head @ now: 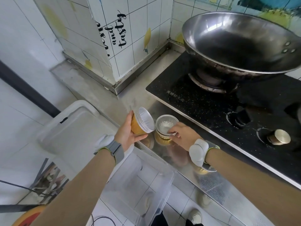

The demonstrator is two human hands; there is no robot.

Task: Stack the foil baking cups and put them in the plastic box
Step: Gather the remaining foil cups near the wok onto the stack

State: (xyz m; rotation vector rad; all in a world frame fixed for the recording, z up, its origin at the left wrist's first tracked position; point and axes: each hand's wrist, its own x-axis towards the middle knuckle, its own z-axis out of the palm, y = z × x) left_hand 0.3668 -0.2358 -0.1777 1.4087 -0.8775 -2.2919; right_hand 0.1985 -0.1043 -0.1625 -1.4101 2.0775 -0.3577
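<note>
Standing open at the lower centre of the frame, the clear plastic box (169, 178) is nearest the viewer, below the counter edge; nothing can be made out inside it. Just above it the left hand (128, 132) has fingers and thumb curled round a stack of cups (143, 122), gold outside and silver inside. That stack lies tipped on its side, its long axis running from lower left to upper right, its mouth turned toward the right. Just right of that mouth, almost touching it, the upright cups (166, 123) rest on the steel counter (159, 66), and the right hand (184, 135) pinches their near rim with its fingertips. The right hand is therefore the nearer one to lift them, and the likely move is a short carry leftward into the open mouth. Farther off, toward the right edge, a single cup (279, 137) sits upside down on the black stove (195, 103), well apart from both hands, with the wok (236, 43) filling the upper right.
</note>
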